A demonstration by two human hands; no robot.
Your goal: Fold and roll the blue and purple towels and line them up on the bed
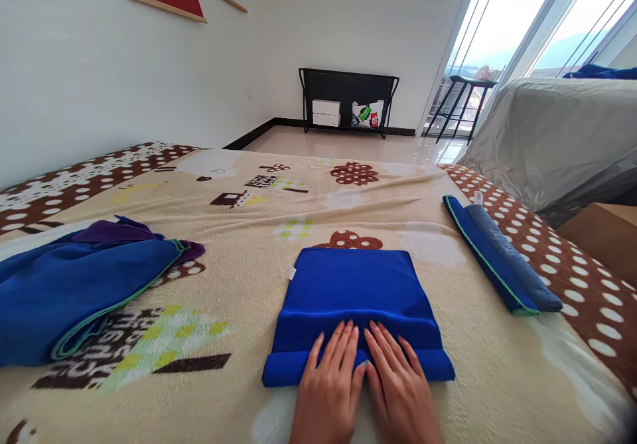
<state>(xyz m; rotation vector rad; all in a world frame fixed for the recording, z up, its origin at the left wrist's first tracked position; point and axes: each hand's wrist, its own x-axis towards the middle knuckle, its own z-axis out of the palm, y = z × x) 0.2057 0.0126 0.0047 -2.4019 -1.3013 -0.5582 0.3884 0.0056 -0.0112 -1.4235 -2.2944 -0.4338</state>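
A blue towel [355, 278] lies on the patterned blanket [239, 285], its near edge rolled into a thick tube and its far part flat. A small white tag sticks out from its left side. My left hand [331, 377] rests palm down over the roll, fingers stretched forward onto the cloth. Beside it, my right hand [398, 377] lies the same way, with the two thumbs close together. Both hands press on the towel without grasping it. The palms hide the middle of the roll.
On the right lie rolled cloths [497, 258], blue and grey-blue with green edging. A loose pile of blue and purple cloths [99, 278] is at the left. Beyond the blanket stand a black rack [348, 89], a stool [462, 99] and a plastic-covered piece of furniture [552, 125].
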